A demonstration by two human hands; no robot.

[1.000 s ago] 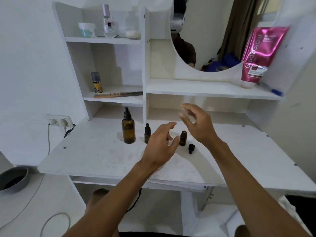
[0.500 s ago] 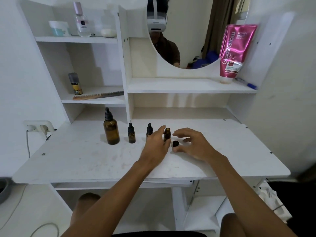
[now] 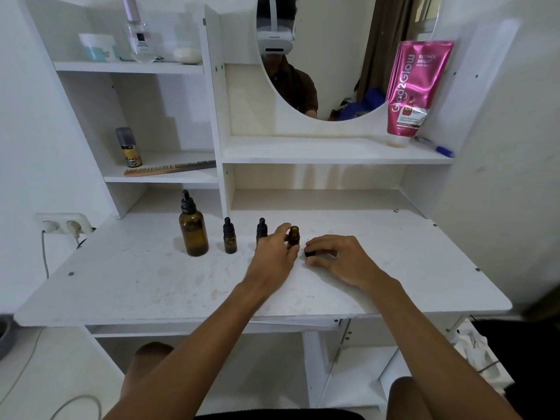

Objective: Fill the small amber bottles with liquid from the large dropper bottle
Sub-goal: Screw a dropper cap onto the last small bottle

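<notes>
The large amber dropper bottle (image 3: 193, 230) stands capped on the white desk (image 3: 151, 283), left of centre. To its right stand two small capped amber bottles, one (image 3: 230, 240) free and one (image 3: 261, 230) partly hidden behind my left hand. My left hand (image 3: 274, 256) holds a third small bottle (image 3: 293, 236), which is uncapped and upright on the desk. Its black cap (image 3: 309, 252) lies just to the right, pinched between the fingertips of my right hand (image 3: 336, 259).
Shelves rise behind the desk with a spray can (image 3: 128, 147) and comb (image 3: 169, 168) on the left, a pink tube (image 3: 415, 89) and blue pen (image 3: 435, 147) on the right, under a mirror. A wall socket (image 3: 65, 224) sits at the left.
My right hand came down from the air onto the black cap on the desk. My left hand moved in and closed around the uncapped small bottle. The camera shifted.
</notes>
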